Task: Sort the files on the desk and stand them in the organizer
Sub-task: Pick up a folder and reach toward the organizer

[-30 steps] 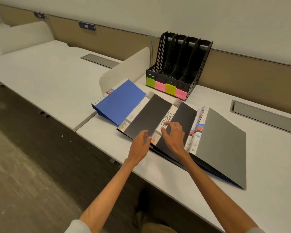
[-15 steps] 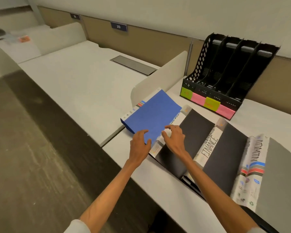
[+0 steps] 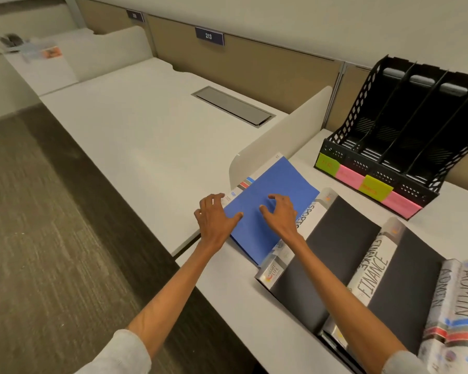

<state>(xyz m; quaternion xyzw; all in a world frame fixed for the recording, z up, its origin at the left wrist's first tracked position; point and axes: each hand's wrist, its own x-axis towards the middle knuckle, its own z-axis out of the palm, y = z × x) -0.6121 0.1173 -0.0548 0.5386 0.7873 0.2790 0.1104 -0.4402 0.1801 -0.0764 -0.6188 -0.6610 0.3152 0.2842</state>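
A blue file (image 3: pixel 278 190) lies flat at the left end of a row of overlapping files on the white desk (image 3: pixel 254 314). My left hand (image 3: pixel 214 220) grips its left spine edge, fingers over the edge and thumb on the cover. My right hand (image 3: pixel 281 214) rests arched fingertips on the blue cover. To the right lie a black file with a SPORTS spine (image 3: pixel 341 241), a black FINANCE file (image 3: pixel 408 273) and an ADMIN file (image 3: pixel 459 300). The black organizer (image 3: pixel 376 157) stands at the back right, its slots bare, with green and pink notes on its front.
A low white divider panel (image 3: pixel 278 133) stands just behind the blue file, between this desk and the neighbouring desk (image 3: pixel 135 125). A grey cable hatch (image 3: pixel 233 105) is set in that desk. Dark carpet (image 3: pixel 38 238) runs along the desk fronts.
Both hands moved left from the FINANCE file across the SPORTS file onto the blue file. The view has swung left and closer.
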